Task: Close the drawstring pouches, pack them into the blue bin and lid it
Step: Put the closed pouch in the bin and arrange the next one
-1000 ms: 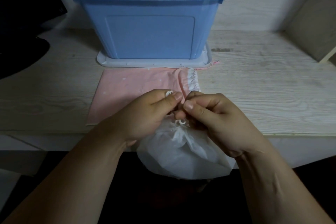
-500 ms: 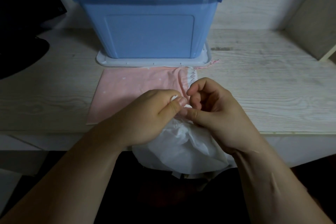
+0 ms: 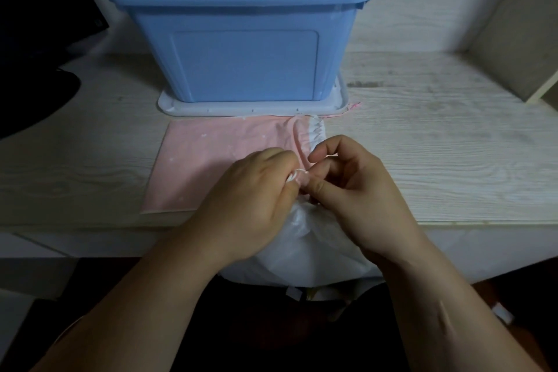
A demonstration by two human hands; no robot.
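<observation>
— Where is the white pouch [image 3: 302, 251]?
— At the table's [image 3: 437, 145] near edge, at 6 o'clock from the hands. Its top is bunched up.
— Who holds it?
— The left hand [image 3: 256, 199] pinches the cord [image 3: 297, 174] tight with thumb and finger. The right hand [image 3: 362, 196] pinches the pouch's top, with its other fingers curled.
— And the pink pouch [image 3: 211, 172]?
— Flat on the table, at 11 o'clock from the hands. The bin [image 3: 241, 48] stands at 12 o'clock, on its lid [image 3: 250, 107].
</observation>
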